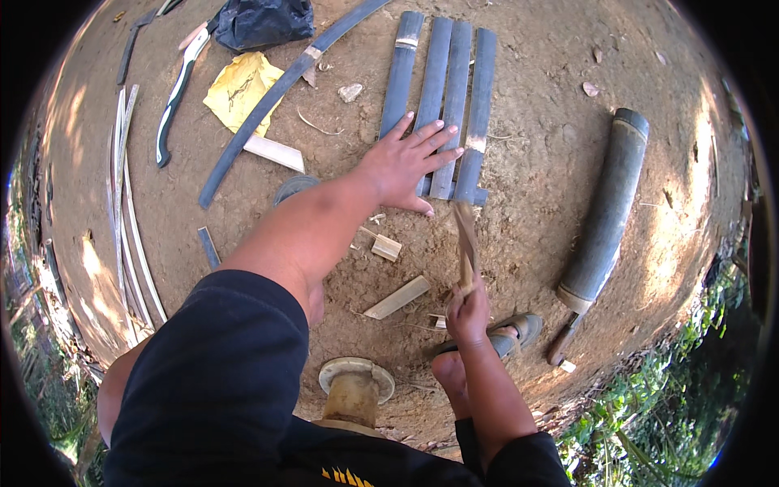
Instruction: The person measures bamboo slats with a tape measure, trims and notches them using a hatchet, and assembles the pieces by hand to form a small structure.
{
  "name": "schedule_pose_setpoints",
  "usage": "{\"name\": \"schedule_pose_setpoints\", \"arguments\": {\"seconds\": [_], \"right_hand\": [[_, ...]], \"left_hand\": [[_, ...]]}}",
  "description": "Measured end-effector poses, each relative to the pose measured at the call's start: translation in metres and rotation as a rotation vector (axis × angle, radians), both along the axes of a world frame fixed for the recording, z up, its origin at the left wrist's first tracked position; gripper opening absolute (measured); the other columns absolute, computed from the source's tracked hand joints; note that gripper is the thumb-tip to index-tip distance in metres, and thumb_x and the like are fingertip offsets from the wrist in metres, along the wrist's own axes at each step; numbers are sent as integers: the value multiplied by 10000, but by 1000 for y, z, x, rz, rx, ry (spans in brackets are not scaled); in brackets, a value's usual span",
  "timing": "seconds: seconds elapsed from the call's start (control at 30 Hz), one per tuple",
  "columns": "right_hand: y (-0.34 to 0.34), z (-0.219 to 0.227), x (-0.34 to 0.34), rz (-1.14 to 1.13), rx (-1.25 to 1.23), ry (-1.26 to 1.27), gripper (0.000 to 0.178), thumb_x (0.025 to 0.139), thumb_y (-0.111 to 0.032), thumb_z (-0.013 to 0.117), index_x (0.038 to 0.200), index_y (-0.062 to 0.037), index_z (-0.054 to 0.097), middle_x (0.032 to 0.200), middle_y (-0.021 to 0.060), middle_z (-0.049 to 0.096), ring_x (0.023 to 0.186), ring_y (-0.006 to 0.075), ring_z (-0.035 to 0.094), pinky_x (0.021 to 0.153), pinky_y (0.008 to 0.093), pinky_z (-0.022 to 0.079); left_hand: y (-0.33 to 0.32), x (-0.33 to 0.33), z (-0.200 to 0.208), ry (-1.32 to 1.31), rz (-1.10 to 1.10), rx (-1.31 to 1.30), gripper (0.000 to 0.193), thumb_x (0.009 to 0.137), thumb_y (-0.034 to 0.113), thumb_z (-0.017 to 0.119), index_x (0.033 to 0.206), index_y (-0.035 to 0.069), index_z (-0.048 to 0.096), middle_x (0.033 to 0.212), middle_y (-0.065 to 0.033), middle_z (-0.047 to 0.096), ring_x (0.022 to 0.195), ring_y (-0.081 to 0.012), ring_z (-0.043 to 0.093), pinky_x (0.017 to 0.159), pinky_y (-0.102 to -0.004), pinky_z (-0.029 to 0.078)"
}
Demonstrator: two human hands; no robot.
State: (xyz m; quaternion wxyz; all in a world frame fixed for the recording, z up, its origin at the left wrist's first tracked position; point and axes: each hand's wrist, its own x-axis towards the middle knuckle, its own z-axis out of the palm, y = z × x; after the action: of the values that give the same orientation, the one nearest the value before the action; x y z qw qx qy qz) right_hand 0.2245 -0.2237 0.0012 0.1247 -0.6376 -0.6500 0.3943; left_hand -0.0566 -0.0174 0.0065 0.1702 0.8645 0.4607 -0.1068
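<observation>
Several dark grey bamboo slats (439, 69) lie side by side on the ground, pointing away from me. Under their near ends runs a short dark crosspiece (480, 197). My left hand (406, 166) rests on the slats with fingers spread, the thumb over the near ends. Closed around a brown wooden-handled tool (466, 247) is my right hand (468, 312), just nearer to me than the rightmost slat. The tool's far end reaches that slat's near end; its kind is hard to make out.
A thick bamboo section (608, 207) lies at right, beside a dark-handled tool (562, 345). At left are a long curved bamboo strip (268, 105), a yellow bag (242, 91), a black plastic bag (264, 23), a white-and-black-handled saw (180, 89) and thin strips (126, 211). Bamboo offcuts (398, 297) lie near my sandalled foot (513, 331).
</observation>
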Motion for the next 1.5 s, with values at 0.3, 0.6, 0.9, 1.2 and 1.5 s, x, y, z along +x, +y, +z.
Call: {"name": "schedule_pose_setpoints", "arguments": {"seconds": [0.3,0.6,0.9,1.2,1.5], "right_hand": [[18,16,-17,-18,-135,-36,502,1029,-159,552,1497,-5,455,1075,244,677,911,383,702,802,450,561],[14,24,-23,-103,-146,-40,542,1025,-172,564,1532,-34,428,1133,295,679,967,481,688,830,494,556],[22,28,-35,-73,-153,-78,508,1024,-148,558,1498,-1,452,1200,281,669,1051,452,688,891,480,551],[6,5,-22,-64,-124,-55,500,1038,-214,554,1478,4,459,1060,235,667,942,400,689,815,463,550],[25,23,-37,-85,-197,-119,502,1041,-178,553,1492,16,448,1199,296,664,1055,453,687,887,479,544]], "left_hand": [[-4,-5,-5,-11,12,-7,1165,762,821,673,1669,261,203,1754,-36,105,1614,-230,90,1308,-544,64],[-3,-6,-2,-10,15,-8,1161,761,811,683,1666,255,213,1751,-34,116,1613,-229,95,1309,-541,66],[-6,-7,-4,10,6,-1,1170,760,844,649,1669,259,200,1752,-35,117,1613,-226,98,1309,-539,71],[-7,-5,-4,14,4,-27,1174,759,847,649,1670,261,195,1753,-38,112,1614,-221,93,1309,-534,63],[-6,-8,2,29,2,-28,1158,775,847,629,1671,263,185,1755,-32,91,1615,-223,81,1308,-540,55]]}}
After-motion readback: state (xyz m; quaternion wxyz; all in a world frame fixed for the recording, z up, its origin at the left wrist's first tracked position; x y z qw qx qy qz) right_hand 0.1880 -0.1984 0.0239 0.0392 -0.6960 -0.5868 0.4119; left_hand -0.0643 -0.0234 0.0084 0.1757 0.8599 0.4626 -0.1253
